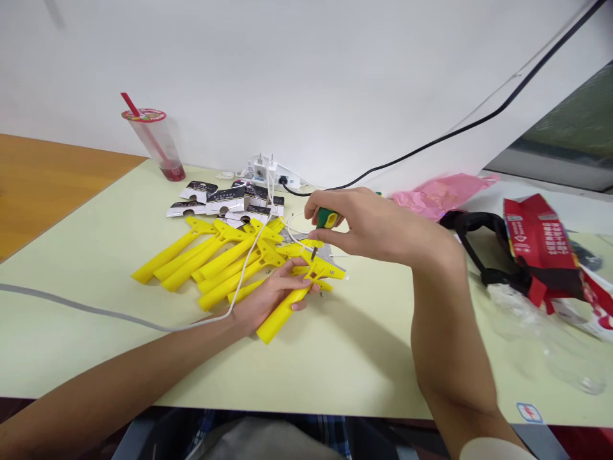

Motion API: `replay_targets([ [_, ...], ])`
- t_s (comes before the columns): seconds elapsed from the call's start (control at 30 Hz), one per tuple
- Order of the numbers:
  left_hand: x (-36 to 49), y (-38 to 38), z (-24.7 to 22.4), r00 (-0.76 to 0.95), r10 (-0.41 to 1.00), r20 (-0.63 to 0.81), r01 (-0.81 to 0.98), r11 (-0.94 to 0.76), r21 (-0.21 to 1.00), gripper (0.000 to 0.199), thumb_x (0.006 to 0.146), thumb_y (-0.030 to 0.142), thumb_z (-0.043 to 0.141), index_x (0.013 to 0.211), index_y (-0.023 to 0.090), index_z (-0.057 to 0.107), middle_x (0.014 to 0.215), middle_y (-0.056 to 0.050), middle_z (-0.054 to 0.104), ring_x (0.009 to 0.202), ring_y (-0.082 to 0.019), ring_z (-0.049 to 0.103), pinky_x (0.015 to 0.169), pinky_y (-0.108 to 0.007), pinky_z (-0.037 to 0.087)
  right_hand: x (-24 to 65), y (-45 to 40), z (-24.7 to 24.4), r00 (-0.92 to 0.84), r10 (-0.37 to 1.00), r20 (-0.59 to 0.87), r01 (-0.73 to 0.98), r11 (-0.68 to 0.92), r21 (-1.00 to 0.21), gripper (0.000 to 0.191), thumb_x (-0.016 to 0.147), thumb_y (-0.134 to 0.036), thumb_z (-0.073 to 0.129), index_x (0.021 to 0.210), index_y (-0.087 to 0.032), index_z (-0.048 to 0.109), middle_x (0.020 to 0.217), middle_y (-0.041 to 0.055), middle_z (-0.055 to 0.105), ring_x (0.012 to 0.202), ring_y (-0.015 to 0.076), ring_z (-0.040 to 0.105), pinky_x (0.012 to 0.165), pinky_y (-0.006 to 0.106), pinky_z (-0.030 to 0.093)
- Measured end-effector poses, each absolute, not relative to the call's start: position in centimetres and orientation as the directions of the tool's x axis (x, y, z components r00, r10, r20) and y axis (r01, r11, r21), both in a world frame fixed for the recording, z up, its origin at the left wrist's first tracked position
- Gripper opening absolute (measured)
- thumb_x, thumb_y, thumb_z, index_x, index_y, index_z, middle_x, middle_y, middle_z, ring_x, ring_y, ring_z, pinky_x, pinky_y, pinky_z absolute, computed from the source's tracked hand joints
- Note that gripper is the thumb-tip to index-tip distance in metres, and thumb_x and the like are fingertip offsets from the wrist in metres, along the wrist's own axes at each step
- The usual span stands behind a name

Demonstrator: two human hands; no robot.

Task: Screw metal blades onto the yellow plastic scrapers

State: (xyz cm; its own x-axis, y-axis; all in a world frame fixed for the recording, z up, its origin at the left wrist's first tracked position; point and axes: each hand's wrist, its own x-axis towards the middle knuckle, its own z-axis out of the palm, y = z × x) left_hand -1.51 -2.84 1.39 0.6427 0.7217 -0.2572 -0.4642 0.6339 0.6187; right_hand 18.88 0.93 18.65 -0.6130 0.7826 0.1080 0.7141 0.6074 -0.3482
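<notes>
pinching a screwdriver with a green and yellow grip in the right hand: thumb and fingers press together on the grip, shaft angled down, tip at the forked head of a yellow plastic piece. left hand lies across that piece, fingers spread over it and pressing it toward the counter. its head overlaps a grey metal sheet. piece sits at the front right of a heap of similar yellow plastic pieces, touching its neighbours. white cable crosses the heap, passing just beside the left wrist. black-printed cards lie in a loose group behind the heap, near a power strip with plugs in it. further left, a clear plastic cup with a red straw stands on the counter, red liquid at its bottom. to the right: pink plastic bag, black strap, red printed packet, clear plastic bottle.
</notes>
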Motion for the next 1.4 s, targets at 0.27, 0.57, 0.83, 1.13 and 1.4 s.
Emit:
replay_targets([
  [0.27, -1.43, -2.85, 1.80, 0.653, 0.714, -0.251, -0.454, 0.635, 0.624, 0.047, 0.084, 0.015, 0.088, 0.120, 0.021, 0.059, 0.097, -0.006, 0.074, 0.060, -0.009, 0.058, 0.053, -0.020, 0.042, 19.10, 0.90, 18.41, -0.676, 0.720, 0.158, 0.654, 0.685, -0.321, 0.033, 0.095, -0.022, 0.066, 0.128, -0.024, 0.070, 0.133, 0.0116, 0.073, 0.108, 0.0295, 0.070, 0.092, 0.041, 0.053],
  [0.57, -1.35, -2.88, 1.56, 0.643, 0.723, -0.253, -0.476, 0.636, 0.607, 0.045, 0.083, 0.012, 0.087, 0.118, 0.021, 0.061, 0.101, -0.007, 0.073, 0.072, -0.013, 0.065, 0.053, -0.020, 0.043, 18.95, 1.01, 18.56, -0.583, 0.807, 0.095, 0.755, 0.581, -0.306, 0.016, 0.100, -0.032, 0.069, 0.114, -0.025, 0.071, 0.114, 0.0068, 0.078, 0.099, 0.0262, 0.069, 0.082, 0.035, 0.046],
  [0.83, -1.24, -2.95, 1.97, 0.633, 0.728, -0.263, -0.475, 0.634, 0.610, 0.045, 0.082, 0.011, 0.087, 0.117, 0.021, 0.061, 0.099, -0.007, 0.073, 0.072, -0.013, 0.065, 0.053, -0.020, 0.042, 19.01, 0.98, 18.40, -0.660, 0.740, 0.127, 0.673, 0.658, -0.338, 0.026, 0.094, -0.022, 0.069, 0.120, -0.025, 0.071, 0.126, 0.0088, 0.076, 0.104, 0.0274, 0.068, 0.089, 0.037, 0.047],
  [1.13, -1.23, -2.91, 1.60, 0.621, 0.738, -0.265, -0.490, 0.630, 0.603, 0.047, 0.081, 0.011, 0.089, 0.118, 0.022, 0.063, 0.108, -0.008, 0.073, 0.087, -0.016, 0.071, 0.051, -0.020, 0.042, 19.02, 1.36, 18.36, -0.605, 0.787, 0.119, 0.724, 0.606, -0.330, 0.018, 0.102, -0.039, 0.071, 0.112, -0.025, 0.073, 0.111, 0.0062, 0.078, 0.097, 0.0254, 0.070, 0.083, 0.035, 0.044],
  [1.4, -1.21, -2.90, 2.13, 0.635, 0.723, -0.271, -0.472, 0.641, 0.606, 0.048, 0.080, 0.013, 0.090, 0.116, 0.022, 0.060, 0.098, -0.006, 0.073, 0.073, -0.013, 0.068, 0.051, -0.020, 0.043, 19.13, 1.22, 18.19, -0.649, 0.752, 0.116, 0.694, 0.648, -0.314, 0.030, 0.094, -0.024, 0.074, 0.124, -0.026, 0.070, 0.126, 0.0078, 0.076, 0.101, 0.0264, 0.069, 0.085, 0.035, 0.046],
])
